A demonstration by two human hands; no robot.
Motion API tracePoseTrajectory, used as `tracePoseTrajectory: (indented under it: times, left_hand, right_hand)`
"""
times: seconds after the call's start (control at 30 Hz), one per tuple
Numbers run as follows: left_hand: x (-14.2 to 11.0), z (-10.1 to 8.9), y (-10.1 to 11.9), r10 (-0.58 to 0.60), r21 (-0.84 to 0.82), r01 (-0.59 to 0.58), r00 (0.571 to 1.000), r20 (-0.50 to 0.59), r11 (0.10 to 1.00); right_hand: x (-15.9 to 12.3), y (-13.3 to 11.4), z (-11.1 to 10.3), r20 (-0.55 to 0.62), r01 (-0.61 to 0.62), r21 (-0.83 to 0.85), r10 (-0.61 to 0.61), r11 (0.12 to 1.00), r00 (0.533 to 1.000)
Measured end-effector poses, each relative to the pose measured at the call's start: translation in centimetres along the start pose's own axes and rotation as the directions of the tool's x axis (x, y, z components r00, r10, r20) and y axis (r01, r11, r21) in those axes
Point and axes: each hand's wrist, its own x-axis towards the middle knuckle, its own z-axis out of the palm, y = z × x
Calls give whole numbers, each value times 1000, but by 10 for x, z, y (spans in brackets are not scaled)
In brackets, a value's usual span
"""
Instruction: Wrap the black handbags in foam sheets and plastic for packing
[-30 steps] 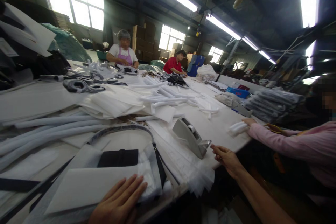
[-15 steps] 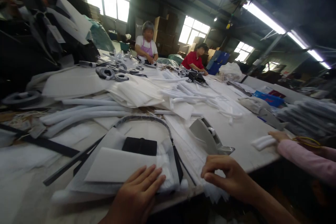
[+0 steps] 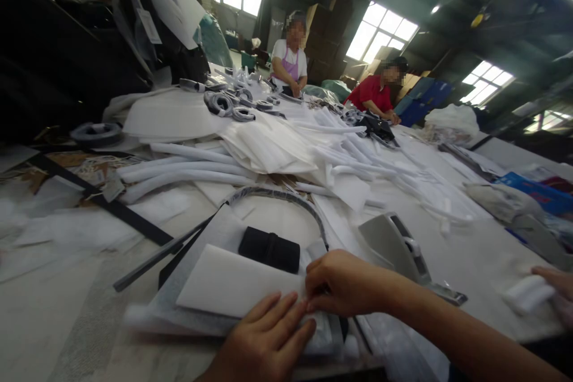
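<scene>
Two bare hands now meet on the wrapped black handbag (image 3: pixel 169 271). R hand (image 3: pixel 342 283) was apart near the tape dispenser (image 3: pixel 391 248) 0.5 s ago; now it's at the R end of the white foam sheet (image 3: pixel 237 283), fingertips pinched together, touching L hand's fingers. Can't tell what's between the tips. L hand (image 3: pixel 266 337) still lies flat, fingers slightly spread, on sheet + wrap.

Count: 1 handbag on table (image 3: pixel 134 346) right in front, 1 arched handle (image 3: pixel 286 191), 1 black pouch (image 3: pixel 268 249) w/ band round its middle, just beyond the sheet; 1 dispenser R of the bag. Min. 3 foam tubes (image 3: pixel 192 178) to the L; coiled straps (image 3: pixel 219 102) in a pile, no. unclear. 2 ppl across: lilac apron (image 3: pixel 290 65), red shirt (image 3: pixel 367 92). 1 co-worker's hand (image 3: pixel 555 280) at R edge, w/ white roll (image 3: pixel 530 293).

Containers: blue tray (image 3: pixel 535 191) far R, contents unclear; clear plastic bag (image 3: pixel 452 122) w/ pale stuff, too blurred to ID.
</scene>
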Motion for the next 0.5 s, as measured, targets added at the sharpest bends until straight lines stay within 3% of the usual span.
tracePoseTrajectory:
  times: [0.1,0.23,0.5]
  left_hand:
    - [1,2,0,1,21,0,999,-36,1000]
    - [5,1,0,8,54,-5,998,-69,999]
    - [11,4,2,-81,-11,80,989,-125,997]
  right_hand:
    - [12,-6,-10,115,-10,-180,32,984,993]
    - [28,-20,-19,288,-18,-402,145,915,947]
    - [45,-32,-17,323,-79,-481,261,873,910]
